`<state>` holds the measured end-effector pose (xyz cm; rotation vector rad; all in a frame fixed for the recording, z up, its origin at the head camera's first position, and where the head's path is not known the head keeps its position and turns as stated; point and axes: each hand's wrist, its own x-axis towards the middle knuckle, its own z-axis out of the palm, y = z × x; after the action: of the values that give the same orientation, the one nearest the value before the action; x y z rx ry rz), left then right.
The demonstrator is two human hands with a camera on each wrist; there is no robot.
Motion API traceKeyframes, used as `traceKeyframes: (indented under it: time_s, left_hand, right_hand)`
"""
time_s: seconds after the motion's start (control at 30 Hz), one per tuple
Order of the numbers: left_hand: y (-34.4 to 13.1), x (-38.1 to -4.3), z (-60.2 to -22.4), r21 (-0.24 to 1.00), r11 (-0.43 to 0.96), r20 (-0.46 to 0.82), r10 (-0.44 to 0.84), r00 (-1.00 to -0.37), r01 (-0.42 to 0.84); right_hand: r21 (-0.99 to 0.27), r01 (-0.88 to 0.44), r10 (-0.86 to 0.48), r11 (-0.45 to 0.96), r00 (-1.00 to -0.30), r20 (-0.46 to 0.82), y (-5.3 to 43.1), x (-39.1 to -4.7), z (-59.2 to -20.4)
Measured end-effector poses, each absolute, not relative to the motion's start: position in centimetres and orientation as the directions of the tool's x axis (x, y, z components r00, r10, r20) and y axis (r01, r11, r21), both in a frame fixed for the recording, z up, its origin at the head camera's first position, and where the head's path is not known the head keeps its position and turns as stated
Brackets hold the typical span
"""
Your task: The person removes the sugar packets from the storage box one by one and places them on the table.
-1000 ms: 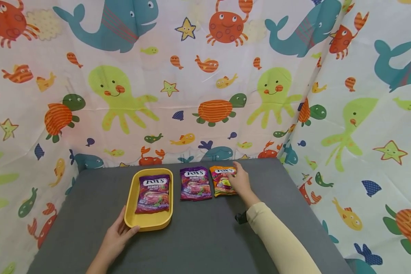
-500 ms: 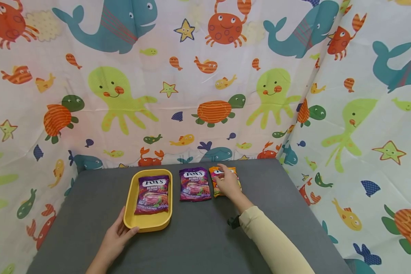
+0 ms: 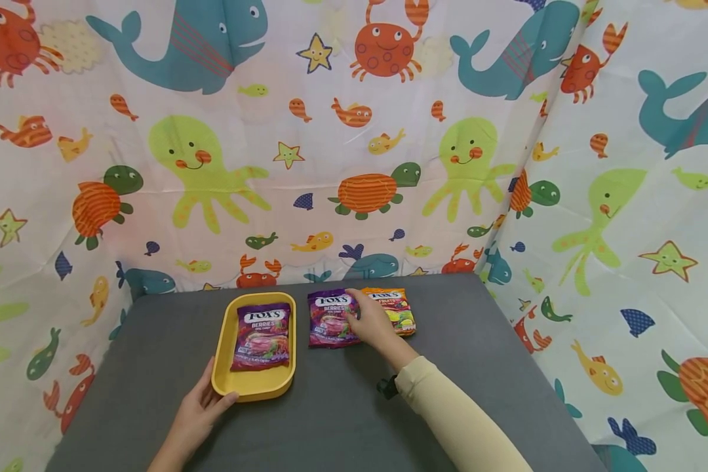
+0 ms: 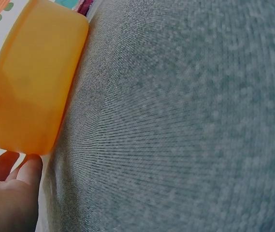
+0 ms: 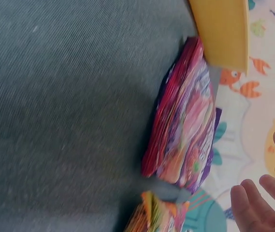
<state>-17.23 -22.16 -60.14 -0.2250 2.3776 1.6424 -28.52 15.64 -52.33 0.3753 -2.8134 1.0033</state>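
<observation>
My left hand (image 3: 193, 412) holds the near left corner of a yellow plastic tub (image 3: 259, 389), thumb at the front and fingers along the left side. Inside the tub lies a purple bag of Fox's Berries candy (image 3: 262, 337). In the left wrist view the tub's wall (image 4: 40, 72) shows close up, fingertips touching its end. My right hand (image 3: 376, 324) is over the right side of a second purple candy bag (image 3: 326, 321), fingers spread and holding nothing. The right wrist view shows that bag (image 5: 188, 130) flat on the table, apart from the hand (image 5: 265, 205).
An orange bag of Fox's Fruits candy (image 3: 402, 313) lies just right of the second purple bag, partly behind my right hand. Grey cloth (image 3: 307, 419) covers the table. A sea-animal printed curtain (image 3: 307, 223) hangs along the back and both sides.
My right hand has moved left from the orange bag to above the second purple bag. The left hand, the tub and the bags have stayed in place.
</observation>
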Motion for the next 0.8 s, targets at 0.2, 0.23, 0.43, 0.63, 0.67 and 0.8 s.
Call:
traceKeyframes:
  time_s: [0.2,0.23,0.43,0.63,0.67,0.8]
  left_hand:
    - [-22.1,-17.2,-60.2,0.896,0.36,-0.28,0.004,-0.96,-0.26]
    - [-22.1,-17.2,-60.2,0.898,0.356,-0.28,0.005,-0.96,-0.26]
    - [-22.1,-17.1,-60.3,0.901,0.352,-0.272,0.001,-0.962,-0.254]
    - [-22.1,-17.2,-60.4,0.903,0.354,-0.264,0.005,-0.965,-0.245]
    - [-22.1,-17.2,-60.4,0.904,0.353,-0.262,0.007,-0.965,-0.242]
    - [-22.2,-17.1,-60.3,0.905,0.359,-0.251,0.013,-0.968,-0.229]
  right_hand:
    - [-0.643,-0.297,-0.223,0.706,-0.955,0.196,14.0,-28.1,-51.6]
    - [-0.646,-0.305,-0.232,0.7,-0.952,0.199,13.8,-28.1,-51.4]
    - [-0.645,-0.337,-0.273,0.686,-0.941,0.201,12.0,-27.7,-50.7]
    - [-0.645,-0.323,-0.286,0.692,-0.944,0.167,10.3,-27.1,-49.9]
    - [-0.646,-0.325,-0.289,0.691,-0.943,0.165,10.1,-27.0,-49.8]
    - [-0.642,-0.36,-0.318,0.677,-0.93,0.186,8.9,-26.9,-49.6]
